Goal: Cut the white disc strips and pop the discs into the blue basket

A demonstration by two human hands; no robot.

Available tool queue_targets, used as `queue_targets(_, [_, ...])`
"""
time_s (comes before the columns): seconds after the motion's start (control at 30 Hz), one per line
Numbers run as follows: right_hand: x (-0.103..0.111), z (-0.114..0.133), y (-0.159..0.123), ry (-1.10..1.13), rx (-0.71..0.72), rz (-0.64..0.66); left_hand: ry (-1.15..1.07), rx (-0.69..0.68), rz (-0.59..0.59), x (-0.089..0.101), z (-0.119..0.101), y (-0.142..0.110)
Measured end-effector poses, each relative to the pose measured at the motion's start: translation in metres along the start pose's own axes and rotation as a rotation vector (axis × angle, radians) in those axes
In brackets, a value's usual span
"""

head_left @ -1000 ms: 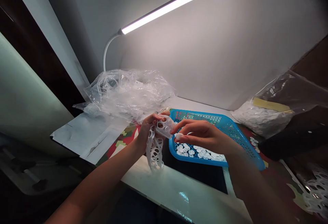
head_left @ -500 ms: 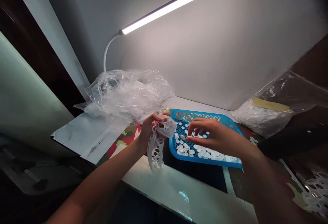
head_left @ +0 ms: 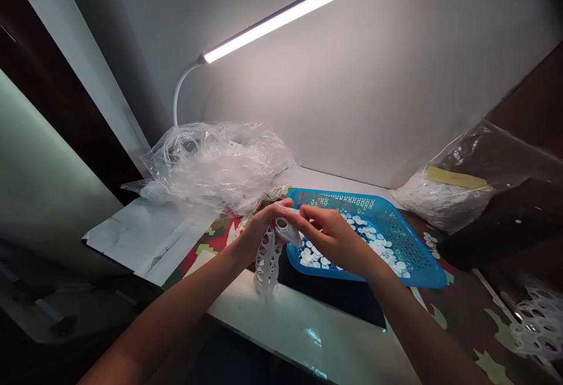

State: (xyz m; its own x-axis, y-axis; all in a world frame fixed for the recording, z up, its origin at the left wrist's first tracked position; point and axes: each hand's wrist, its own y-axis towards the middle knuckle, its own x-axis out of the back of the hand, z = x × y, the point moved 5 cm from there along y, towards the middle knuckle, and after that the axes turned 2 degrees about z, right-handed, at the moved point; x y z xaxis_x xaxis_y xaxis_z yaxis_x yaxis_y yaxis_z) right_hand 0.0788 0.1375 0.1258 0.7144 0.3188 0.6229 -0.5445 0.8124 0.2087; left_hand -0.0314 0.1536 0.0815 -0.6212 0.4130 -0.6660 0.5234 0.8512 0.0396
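Note:
A soft white sheet punched with round holes [head_left: 267, 262] hangs in a folded strip from my left hand [head_left: 260, 225], whose fingers are closed around its upper part. My right hand [head_left: 331, 233] meets it there, thumb and fingers pinched at the bunched top of the sheet. Whether a disc sits between those fingertips is hidden. Just below and beyond the right hand stands a blue plastic basket [head_left: 424, 256], holding many small white round discs [head_left: 382, 248].
A clear plastic bag of white material [head_left: 220, 165] lies back left, beside white paper [head_left: 149, 235]. Another clear bag [head_left: 453, 197] with a yellow label stands back right. More perforated white scrap [head_left: 539, 323] lies at the right edge. A lit lamp [head_left: 303, 12] hangs overhead.
My right hand has moved left from above the basket to the sheet, and no disc shows at its fingertips now. My left hand still holds the sheet in nearly the same place.

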Motion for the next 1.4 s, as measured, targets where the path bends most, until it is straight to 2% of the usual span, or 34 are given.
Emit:
queue_targets(0.17, [-0.003,-0.003,-0.001,0.261,-0.020,0.181,-0.061,0.026,0.041,0.001,0.001,0.002])
queue_targets(0.43, [-0.010,-0.014,0.004,0.686,-0.031,0.358,-0.177,0.048,0.066,0.011,0.006,0.007])
queue_targets(0.6, [-0.008,-0.014,0.004,0.751,0.075,0.404,-0.227,0.049,0.036,0.019,0.006,0.005])
queue_targets(0.73, [-0.007,-0.009,0.003,0.825,0.131,0.462,-0.250,-0.004,-0.027,0.020,-0.004,0.006])
queue_targets(0.83, [-0.008,-0.001,0.001,0.749,0.185,0.486,-0.258,-0.069,-0.073,0.020,-0.015,0.007])
queue_targets(0.97, [-0.004,-0.002,0.003,0.526,0.152,0.363,-0.195,-0.111,-0.094,0.015,-0.019,0.006])
queue_targets(1.1, [0.010,-0.020,0.007,0.177,0.010,0.082,-0.009,-0.145,-0.093,0.008,-0.016,0.003])
queue_targets(1.17, [0.018,-0.023,0.007,0.018,0.001,-0.066,0.024,-0.144,-0.092,0.005,-0.014,0.003])
queue_targets(1.23, [0.022,-0.020,0.006,-0.048,0.028,-0.167,0.055,-0.140,-0.090,0.003,-0.013,0.003])
queue_targets(1.3, [0.020,-0.015,0.005,-0.048,0.051,-0.182,0.077,-0.134,-0.085,0.002,-0.011,0.004])
queue_targets(1.4, [0.011,-0.007,0.004,-0.016,0.063,-0.095,0.095,-0.132,-0.075,0.000,-0.009,0.004])
